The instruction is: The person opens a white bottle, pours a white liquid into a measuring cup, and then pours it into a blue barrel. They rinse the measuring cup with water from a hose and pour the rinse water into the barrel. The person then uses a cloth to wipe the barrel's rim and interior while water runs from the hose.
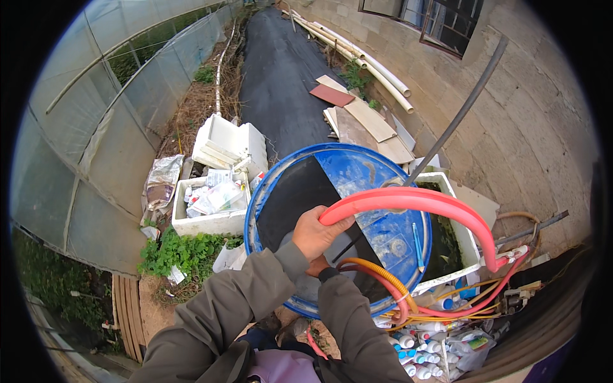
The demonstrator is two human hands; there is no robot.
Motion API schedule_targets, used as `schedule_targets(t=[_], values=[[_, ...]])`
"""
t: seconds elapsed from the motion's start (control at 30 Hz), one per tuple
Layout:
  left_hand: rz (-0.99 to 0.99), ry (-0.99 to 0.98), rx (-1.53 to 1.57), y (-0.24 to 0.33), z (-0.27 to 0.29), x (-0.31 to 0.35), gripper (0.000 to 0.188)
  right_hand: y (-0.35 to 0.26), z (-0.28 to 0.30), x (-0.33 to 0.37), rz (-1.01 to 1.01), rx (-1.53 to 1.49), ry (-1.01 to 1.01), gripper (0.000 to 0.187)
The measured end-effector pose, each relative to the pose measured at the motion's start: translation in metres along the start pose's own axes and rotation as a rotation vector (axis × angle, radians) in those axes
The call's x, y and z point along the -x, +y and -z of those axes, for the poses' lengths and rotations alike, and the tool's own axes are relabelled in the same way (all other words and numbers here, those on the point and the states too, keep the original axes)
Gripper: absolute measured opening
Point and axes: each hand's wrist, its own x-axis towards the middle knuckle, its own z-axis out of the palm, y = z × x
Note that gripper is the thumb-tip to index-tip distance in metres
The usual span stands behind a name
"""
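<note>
My left hand point(322, 231) is closed round one end of a thick pink-red hose point(408, 199), over the blue drum. From there the hose arches right and bends down past the drum's rim. Just below, my right hand point(317, 265) is partly hidden behind the left wrist; its fingers cannot be made out. A thin dark rod point(350, 246) slants up and right from beside it. The round blue drum point(251, 220) has a blue cover piece point(389, 239) over its right part; the left part shows a dark inside. A ribbed orange hose point(377, 269) curves over the near rim.
White foam boxes point(182, 225) stand left of the drum, one filled with bags and bottles. Right of it, a white tub point(474, 255) holds dark green water. Several bottles point(421, 357) lie at lower right. Boards point(364, 121) and white pipes point(383, 80) lie by the wall.
</note>
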Motion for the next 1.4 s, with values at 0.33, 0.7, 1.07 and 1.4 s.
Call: schedule_targets(t=[0.33,0.7,1.07,1.4], values=[[0.039,-0.012,0.004,-0.003,0.002,-0.003,0.04,0.039,-0.001,0.001,0.004,0.232,0.047,0.07],[0.179,-0.047,0.082,-0.001,0.004,-0.002,0.045,0.039,0.001,0.006,-0.119,0.364,0.023,0.057],[0.093,-0.011,-0.053,-0.014,0.005,-0.011,0.041,-0.013,0.029,0.015,-0.258,-0.034,-0.061,0.079],[0.162,-0.02,-0.005,-0.006,0.007,-0.006,0.043,-0.021,0.05,0.018,-0.716,-0.227,-0.408,0.082]])
